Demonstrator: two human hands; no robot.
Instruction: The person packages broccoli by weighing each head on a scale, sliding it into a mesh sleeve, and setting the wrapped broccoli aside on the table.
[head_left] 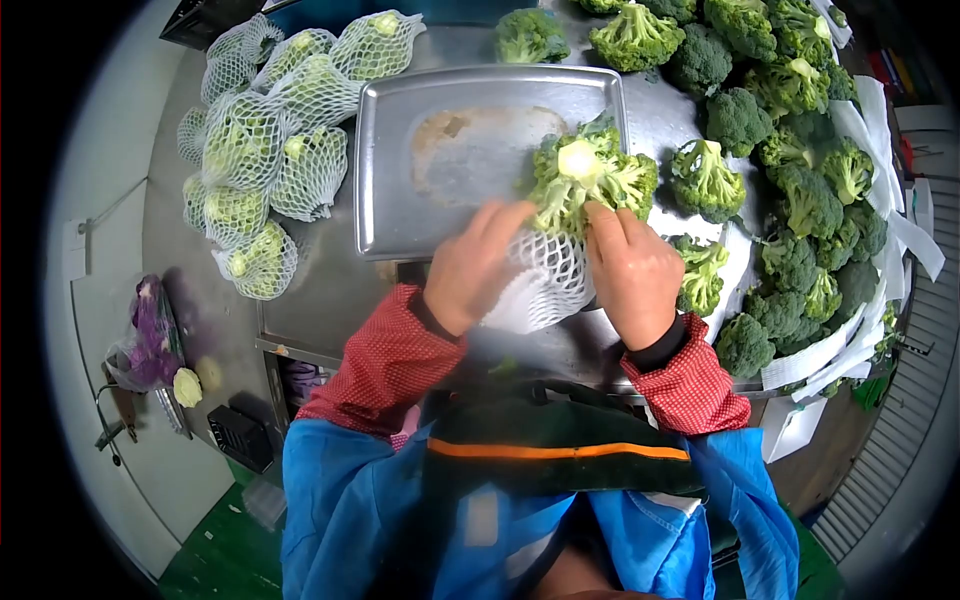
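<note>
A broccoli head (590, 175), its pale cut stem facing up, lies over the right part of the metal tray (385, 160). White foam netting (545, 280) hangs at its near side, between my hands. My left hand (475, 268), slightly blurred, has its fingertips at the left edge of the broccoli and netting; its fingers are bent, and what they pinch is hard to make out. My right hand (635, 270) is closed at the near right side, its fingers pinching the netting's edge against the florets.
Several netted broccoli heads (243, 140) lie left of the tray. Many bare broccoli heads (738, 122) are piled at the right, beside white sheets (870, 140). Another head (530, 37) sits behind the tray. A purple bundle (155, 335) and black box (240, 438) are far left.
</note>
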